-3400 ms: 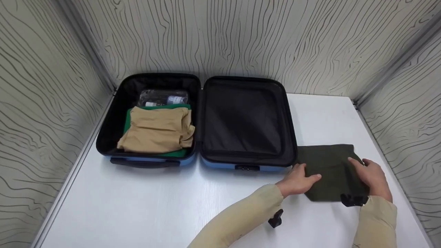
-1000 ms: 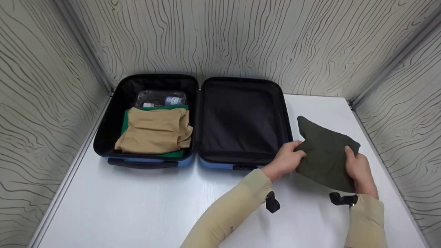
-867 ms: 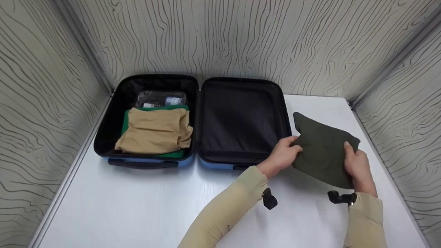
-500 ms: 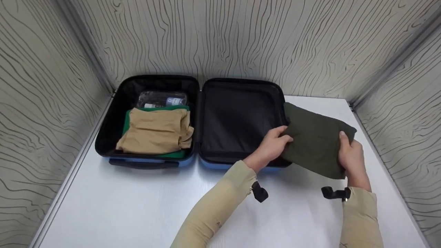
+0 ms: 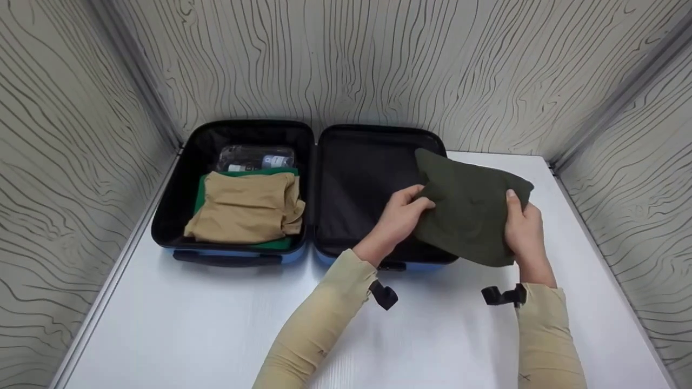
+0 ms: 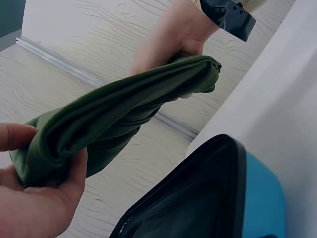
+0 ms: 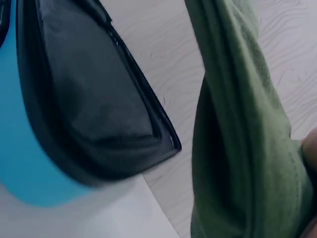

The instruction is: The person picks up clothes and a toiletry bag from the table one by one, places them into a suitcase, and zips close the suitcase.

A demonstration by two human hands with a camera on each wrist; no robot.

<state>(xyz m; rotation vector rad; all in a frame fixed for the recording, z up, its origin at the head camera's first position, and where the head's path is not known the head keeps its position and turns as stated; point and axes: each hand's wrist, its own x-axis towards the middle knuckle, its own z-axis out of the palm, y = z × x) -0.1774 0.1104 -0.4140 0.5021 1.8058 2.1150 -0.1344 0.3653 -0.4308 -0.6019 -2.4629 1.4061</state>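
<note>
A folded dark green garment is held up between both hands, over the right part of the suitcase's right half. My left hand pinches its left edge, thumb on top. At its right edge, my right hand grips it with the thumb over the upper face. In the left wrist view, the garment shows its stacked folds, and the fingers of the left hand wrap the near end. The right wrist view shows the layered edge of the garment close up, beside the suitcase corner.
The blue suitcase lies open on the white table. Its left half holds a beige folded garment on a green cloth, and a clear case with small items behind. Patterned walls enclose the back and sides.
The green garment lay on the table at right; both hands have lifted it and carried it left, over the suitcase's right half. The suitcase and its contents look unchanged.
</note>
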